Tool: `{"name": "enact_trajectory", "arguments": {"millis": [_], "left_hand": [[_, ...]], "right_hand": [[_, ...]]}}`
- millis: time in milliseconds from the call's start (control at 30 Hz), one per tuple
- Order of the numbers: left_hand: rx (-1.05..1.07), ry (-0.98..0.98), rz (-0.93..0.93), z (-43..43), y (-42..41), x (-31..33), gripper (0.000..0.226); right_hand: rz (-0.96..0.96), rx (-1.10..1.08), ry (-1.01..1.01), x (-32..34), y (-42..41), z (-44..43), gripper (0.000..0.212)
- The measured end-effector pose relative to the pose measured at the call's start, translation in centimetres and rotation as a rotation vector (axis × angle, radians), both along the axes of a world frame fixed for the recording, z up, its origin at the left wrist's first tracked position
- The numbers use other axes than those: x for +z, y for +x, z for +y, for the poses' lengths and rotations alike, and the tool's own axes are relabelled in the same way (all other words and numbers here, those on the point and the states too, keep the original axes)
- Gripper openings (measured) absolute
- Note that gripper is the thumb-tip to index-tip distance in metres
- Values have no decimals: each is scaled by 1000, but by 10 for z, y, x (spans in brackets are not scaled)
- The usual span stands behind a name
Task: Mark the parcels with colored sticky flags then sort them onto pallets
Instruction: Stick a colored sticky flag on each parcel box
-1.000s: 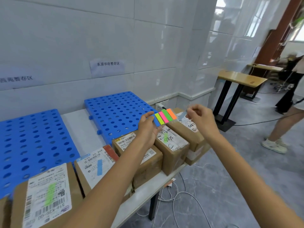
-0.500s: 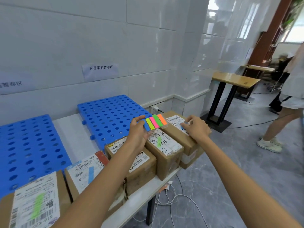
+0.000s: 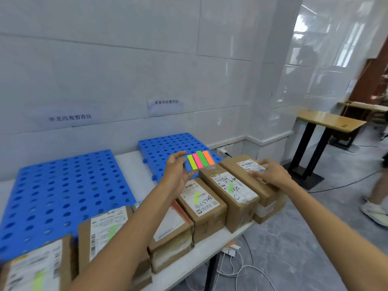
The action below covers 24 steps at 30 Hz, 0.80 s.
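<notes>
My left hand (image 3: 175, 175) holds a pad of sticky flags (image 3: 199, 160) with blue, yellow, pink, green and orange strips above the row of parcels. My right hand (image 3: 270, 172) rests with straight fingers on the white label of the rightmost parcel (image 3: 241, 164), pressing a blue flag there. Beside it lies a parcel (image 3: 233, 192) with a green flag, then another green-flagged parcel (image 3: 201, 203). More brown parcels (image 3: 105, 229) line the table's front edge to the left. Two blue perforated pallets (image 3: 63, 185) (image 3: 168, 148) lie behind them.
The white table (image 3: 201, 250) stands against a tiled wall with two paper signs (image 3: 165, 102). Cables and a power strip (image 3: 231, 248) lie on the floor under it. A wooden desk (image 3: 329, 120) stands to the right. Another person's leg and shoe (image 3: 375, 208) are at the right edge.
My right hand came down from beside the flag pad onto the rightmost parcel's label and flattened there. The view swung left, showing more of the left pallet.
</notes>
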<state>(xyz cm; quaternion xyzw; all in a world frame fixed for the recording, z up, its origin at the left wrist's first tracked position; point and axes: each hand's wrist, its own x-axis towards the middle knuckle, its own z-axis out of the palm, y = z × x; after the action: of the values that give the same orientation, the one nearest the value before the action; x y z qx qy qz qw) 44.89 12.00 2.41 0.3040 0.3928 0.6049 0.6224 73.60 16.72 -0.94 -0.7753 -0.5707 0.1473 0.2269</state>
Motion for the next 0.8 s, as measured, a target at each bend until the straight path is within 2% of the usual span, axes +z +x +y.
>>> {"name": "enact_trajectory", "arguments": {"millis": [67, 167, 300, 400, 467, 533, 633, 800], "left_hand": [[5, 35, 1, -12, -23, 7, 19], [4, 109, 47, -34, -61, 15, 18], [70, 166, 175, -72, -111, 18, 24], [195, 151, 287, -105, -141, 17, 21], [316, 142, 334, -127, -159, 17, 19], [441, 147, 345, -149, -174, 19, 18], [605, 148, 366, -184, -195, 21, 11], [768, 141, 383, -247, -231, 21, 12]], "right_hand": [[-4, 2, 72, 6, -15, -4, 55], [24, 15, 383, 22, -69, -13, 32], [188, 426, 638, 60, -182, -56, 11], [198, 753, 745, 74, -263, -103, 15], [81, 894, 739, 71, -306, -124, 29], [2, 938, 714, 64, -339, -138, 37], [-10, 1014, 734, 54, -377, -161, 39], [-74, 1057, 961, 48, -430, -209, 38]]}}
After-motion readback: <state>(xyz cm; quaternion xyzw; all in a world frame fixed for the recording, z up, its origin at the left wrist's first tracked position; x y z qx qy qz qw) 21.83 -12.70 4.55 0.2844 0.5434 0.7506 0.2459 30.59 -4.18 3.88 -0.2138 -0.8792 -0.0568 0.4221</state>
